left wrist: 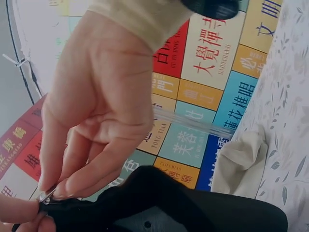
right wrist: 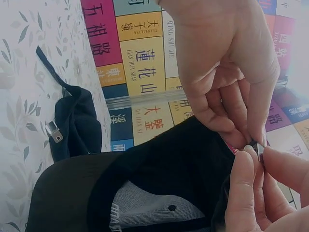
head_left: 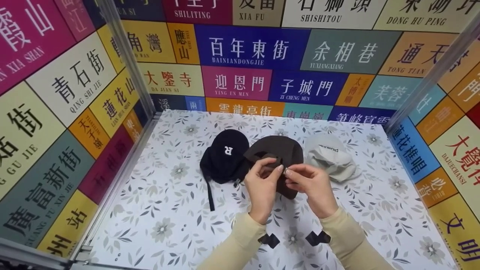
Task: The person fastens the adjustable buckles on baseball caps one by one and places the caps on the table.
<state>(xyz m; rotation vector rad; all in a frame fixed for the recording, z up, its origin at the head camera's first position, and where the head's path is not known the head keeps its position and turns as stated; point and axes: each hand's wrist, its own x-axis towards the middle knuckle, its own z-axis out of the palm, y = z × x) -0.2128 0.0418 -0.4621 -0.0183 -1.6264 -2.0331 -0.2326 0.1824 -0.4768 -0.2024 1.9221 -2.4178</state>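
Around the middle of the worktop (head_left: pixel 150 210), as the head view has it, three caps sit in a row from left to right: a black cap (head_left: pixel 223 165), a brown cap (head_left: pixel 287 148) and a pale cap (head_left: pixel 339 163). Both hands are at the near side of the brown cap — the left hand (head_left: pixel 261 189) and the right hand (head_left: pixel 318 189) facing each other, thumbs and fingertips almost meeting. The grip of each is a pinch on the brown cap, at a small metal clasp (head_left: pixel 286 170) on its strap; exactly which piece each one holds I cannot tell. The black cap bears a white letter R, and its loose strap (head_left: pixel 210 195) trails toward the near side. Pale yellow sleeves (head_left: pixel 234 242) cover both arms, and panels of coloured place names (head_left: pixel 240 84) line the walls on the far, left and right sides.

From the left wrist, the right hand shows large, its thumb and fingers pressed together at the clasp, with the left fingertips just against it. The pale cap lies crumpled beyond, to the right in the scene.

From the right wrist, both hands' fingertips close on the clasp. The brown cap shows its light lining (right wrist: pixel 149 205) — the black cap, with its own metal buckle (right wrist: pixel 54 131), lies to the left.
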